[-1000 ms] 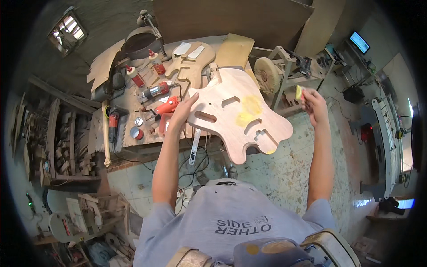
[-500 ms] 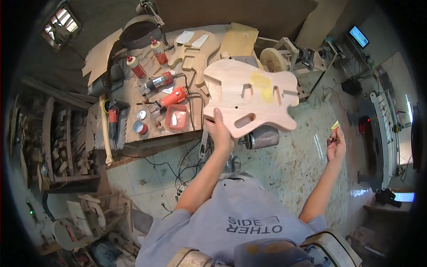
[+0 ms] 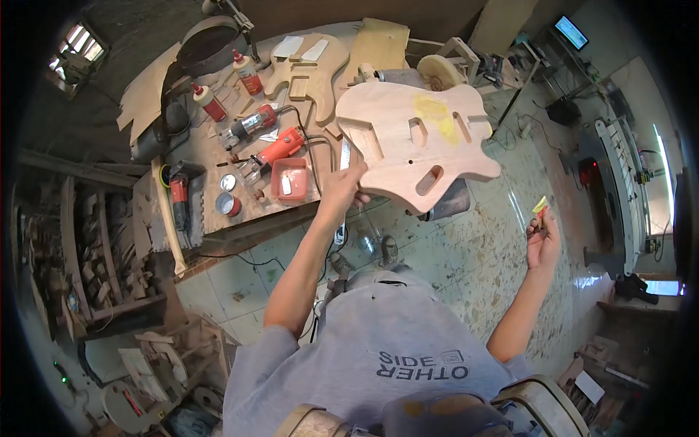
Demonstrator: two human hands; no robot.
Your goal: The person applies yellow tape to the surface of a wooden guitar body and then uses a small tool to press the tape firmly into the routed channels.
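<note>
My left hand (image 3: 344, 191) grips the lower left edge of a pale wooden electric guitar body (image 3: 386, 171), holding it out in front of me, off to the right of the workbench. The body has several routed cavities, and a yellow smear runs across its upper right part. Out to the right, over the floor, my right hand (image 3: 543, 244) pinches a small red piece with a yellow tip (image 3: 540, 205); its exact kind is too small to make out. A second guitar body (image 3: 328, 65), with white papers on it, lies on the bench.
On the bench (image 3: 211, 164) lie red power tools (image 3: 280, 149), glue bottles (image 3: 247, 73), a red plastic tub (image 3: 302, 169) and a small can (image 3: 231, 205). A cylindrical sander drum (image 3: 451, 200) sits below the held body. Wood scraps (image 3: 91, 262) fill a rack at left.
The guitar body has turned slightly clockwise, and my left hand has moved left along with its lower edge. My right hand has come slightly inward, still pinching the yellow-tipped piece.
</note>
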